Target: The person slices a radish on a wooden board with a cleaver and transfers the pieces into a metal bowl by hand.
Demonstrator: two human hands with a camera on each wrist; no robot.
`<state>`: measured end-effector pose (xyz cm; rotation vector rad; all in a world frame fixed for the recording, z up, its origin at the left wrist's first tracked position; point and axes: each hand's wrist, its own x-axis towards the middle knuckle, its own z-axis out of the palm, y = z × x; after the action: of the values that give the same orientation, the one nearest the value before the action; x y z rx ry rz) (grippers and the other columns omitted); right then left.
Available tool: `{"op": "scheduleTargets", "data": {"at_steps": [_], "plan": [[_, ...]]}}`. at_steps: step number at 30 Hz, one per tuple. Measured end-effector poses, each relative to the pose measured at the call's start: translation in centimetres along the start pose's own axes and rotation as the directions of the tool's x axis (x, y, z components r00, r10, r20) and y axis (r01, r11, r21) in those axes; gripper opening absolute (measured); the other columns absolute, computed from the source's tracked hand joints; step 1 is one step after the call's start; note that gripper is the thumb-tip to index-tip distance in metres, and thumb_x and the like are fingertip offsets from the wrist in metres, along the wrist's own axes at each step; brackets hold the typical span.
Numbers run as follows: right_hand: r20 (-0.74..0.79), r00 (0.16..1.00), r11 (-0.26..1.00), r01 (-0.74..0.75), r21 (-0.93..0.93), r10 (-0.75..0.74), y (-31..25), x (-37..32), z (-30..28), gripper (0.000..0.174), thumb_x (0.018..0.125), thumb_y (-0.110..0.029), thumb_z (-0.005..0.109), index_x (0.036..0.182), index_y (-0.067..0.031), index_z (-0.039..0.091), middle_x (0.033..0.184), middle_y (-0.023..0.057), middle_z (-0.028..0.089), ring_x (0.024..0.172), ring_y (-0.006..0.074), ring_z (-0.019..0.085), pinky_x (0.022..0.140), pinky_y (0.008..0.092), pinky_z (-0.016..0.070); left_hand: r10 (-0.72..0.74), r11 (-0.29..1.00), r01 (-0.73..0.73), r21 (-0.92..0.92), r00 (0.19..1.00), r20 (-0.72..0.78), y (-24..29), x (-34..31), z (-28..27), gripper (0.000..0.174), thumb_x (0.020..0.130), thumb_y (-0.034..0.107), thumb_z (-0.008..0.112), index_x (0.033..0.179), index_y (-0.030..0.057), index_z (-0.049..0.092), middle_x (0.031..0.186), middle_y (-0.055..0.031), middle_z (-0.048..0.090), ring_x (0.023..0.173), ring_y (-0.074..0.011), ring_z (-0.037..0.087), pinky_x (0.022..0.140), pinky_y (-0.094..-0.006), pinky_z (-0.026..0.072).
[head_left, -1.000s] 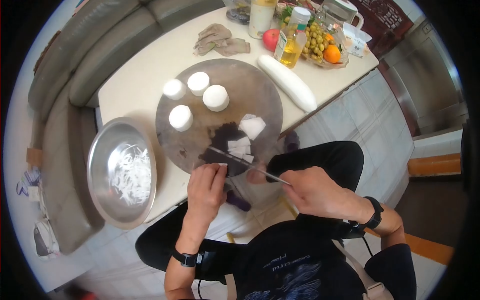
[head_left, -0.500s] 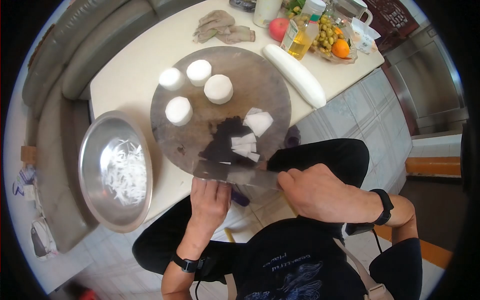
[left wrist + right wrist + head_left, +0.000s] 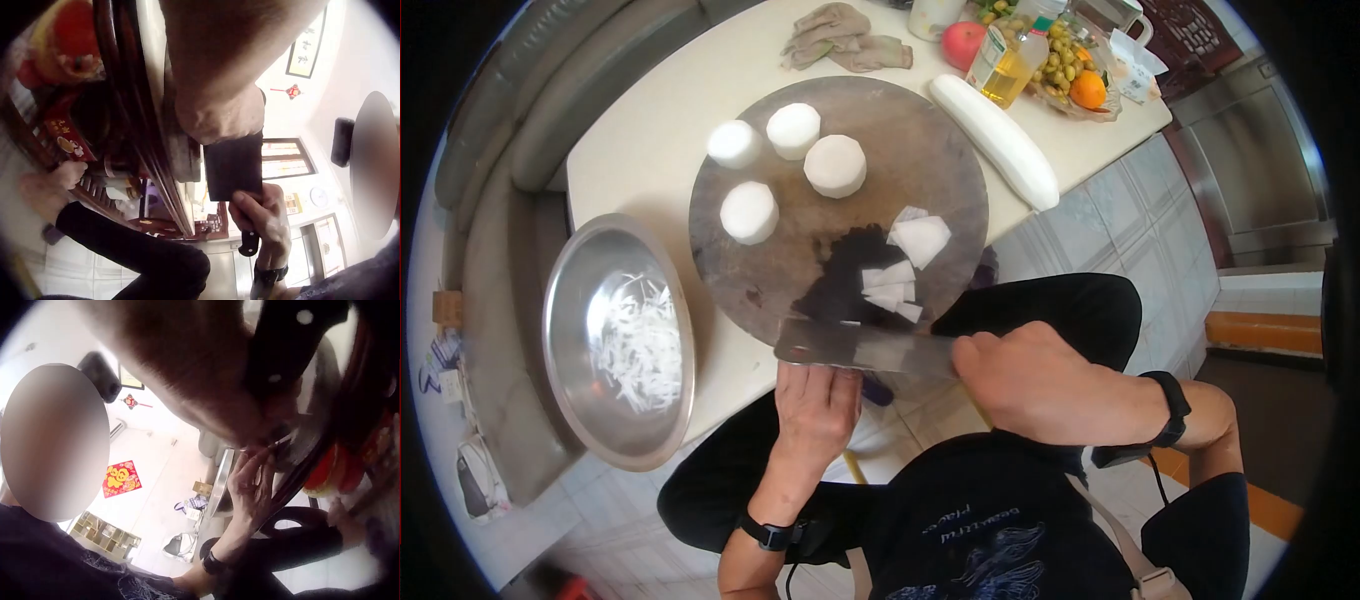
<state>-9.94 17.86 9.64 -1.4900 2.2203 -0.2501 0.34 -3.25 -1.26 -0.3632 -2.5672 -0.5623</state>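
My right hand (image 3: 1050, 385) grips the handle of a cleaver (image 3: 870, 348), its broad blade lying across the near edge of the round chopping board (image 3: 930, 150). Behind the blade, at that edge, my left hand (image 3: 815, 410) holds down a white radish piece with bent fingers; its fingertips and most of the piece are hidden by the cleaver. Beyond the blade lie thin radish slices (image 3: 888, 285) and larger offcuts (image 3: 922, 240). Several thick radish chunks (image 3: 835, 166) stand on the far left of the board. The left wrist view shows the blade (image 3: 234, 169) close against the left hand.
A steel basin (image 3: 565, 300) of radish shreds (image 3: 638, 345) stands left of the board. Right of it lies a whole white radish (image 3: 997, 142). Farther back are a cloth (image 3: 840, 40), an oil bottle (image 3: 1005, 70), a red fruit (image 3: 964, 44) and a fruit bowl (image 3: 1090, 110).
The cleaver has turned from edge-on to showing its broad side, and come over the left fingertips, covering the white piece seen there before. The head view has shifted slightly.
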Motion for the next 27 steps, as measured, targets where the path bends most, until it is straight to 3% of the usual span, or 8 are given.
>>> {"op": "scheduleTargets", "data": {"at_steps": [2, 5, 8, 10, 20, 23, 27], "plan": [[0.009, 1.000, 1.000, 0.000, -0.009, 0.000, -0.2, 0.9, 0.5, 0.027, 0.064, -0.002, 0.070, 0.086, 0.0077, 0.058, 0.074, 0.0201, 0.061, 0.066, 0.0316, 0.066, 0.052, 0.0365, 0.0514, 0.025, 1.000, -0.025, 0.011, 1.000, -0.008, -0.1, 0.0, 0.1, 0.036, 0.067, -0.005, 0.071, 0.102, -0.0060, 0.064, 0.105, -0.0215, 0.060, 0.097, -0.0434, 0.059, 0.084, -0.0528, 0.0476], [-0.073, 0.995, 0.998, 0.062, -0.030, -0.064, -0.6, 2.2, 1.6, 0.025, 0.070, -0.004, 0.063, 0.089, 0.0057, 0.048, 0.075, 0.0172, 0.054, 0.061, 0.0342, 0.060, 0.049, 0.0400, 0.0456, 0.022, 1.000, -0.022, 0.001, 1.000, -0.013, -0.1, -0.3, 0.1, 0.035, 0.068, -0.006, 0.070, 0.103, -0.0061, 0.064, 0.104, -0.0210, 0.060, 0.096, -0.0434, 0.059, 0.084, -0.0522, 0.0479], [-0.125, 0.992, 1.000, -0.019, -0.015, 0.017, -0.6, 2.3, 1.9, 0.025, 0.070, -0.003, 0.063, 0.089, 0.0054, 0.048, 0.076, 0.0169, 0.055, 0.061, 0.0341, 0.060, 0.051, 0.0401, 0.0459, 0.003, 1.000, -0.003, -0.020, 1.000, 0.003, 0.0, -0.3, 0.1, 0.034, 0.068, -0.006, 0.070, 0.102, -0.0062, 0.064, 0.103, -0.0209, 0.060, 0.095, -0.0431, 0.059, 0.083, -0.0521, 0.0482], [-0.130, 0.991, 0.996, -0.016, 0.089, 0.028, -0.2, 1.7, 0.9, 0.019, 0.070, -0.003, 0.064, 0.085, 0.0076, 0.058, 0.076, 0.0217, 0.063, 0.065, 0.0327, 0.067, 0.053, 0.0376, 0.0519, -0.018, 1.000, 0.018, 0.001, 1.000, -0.014, 0.2, 0.2, 0.0, 0.024, 0.070, -0.006, 0.070, 0.093, -0.0075, 0.064, 0.101, -0.0201, 0.062, 0.096, -0.0390, 0.061, 0.081, -0.0492, 0.0491], [-0.054, 0.998, 0.999, -0.029, 0.035, 0.031, -0.9, 1.3, 0.1, 0.018, 0.070, -0.002, 0.066, 0.083, 0.0073, 0.059, 0.075, 0.0211, 0.063, 0.065, 0.0324, 0.067, 0.055, 0.0360, 0.0527, 0.006, 1.000, -0.006, -0.009, 1.000, 0.008, 0.0, -0.3, 0.0, 0.032, 0.067, -0.005, 0.071, 0.098, -0.0064, 0.064, 0.100, -0.0201, 0.061, 0.092, -0.0411, 0.060, 0.080, -0.0498, 0.0488], [-0.083, 0.996, 1.000, 0.020, 0.018, -0.018, -0.9, 2.4, 0.8, 0.018, 0.069, -0.002, 0.067, 0.083, 0.0068, 0.060, 0.075, 0.0198, 0.064, 0.066, 0.0320, 0.067, 0.056, 0.0361, 0.0534, 0.000, 1.000, 0.000, -0.001, 1.000, 0.000, 0.3, 0.0, 0.0, 0.023, 0.070, -0.006, 0.070, 0.093, -0.0082, 0.064, 0.099, -0.0195, 0.063, 0.093, -0.0374, 0.061, 0.083, -0.0485, 0.0495], [-0.115, 0.989, 0.991, -0.077, 0.109, 0.089, -0.9, 3.0, 1.7, 0.018, 0.071, -0.002, 0.065, 0.085, 0.0069, 0.059, 0.074, 0.0186, 0.064, 0.068, 0.0347, 0.067, 0.060, 0.0388, 0.0539, 0.010, 1.000, -0.009, 0.016, 1.000, -0.028, 0.3, 0.1, 0.0, 0.022, 0.068, -0.006, 0.071, 0.089, -0.0081, 0.065, 0.098, -0.0198, 0.063, 0.093, -0.0360, 0.061, 0.082, -0.0468, 0.0503]]}}
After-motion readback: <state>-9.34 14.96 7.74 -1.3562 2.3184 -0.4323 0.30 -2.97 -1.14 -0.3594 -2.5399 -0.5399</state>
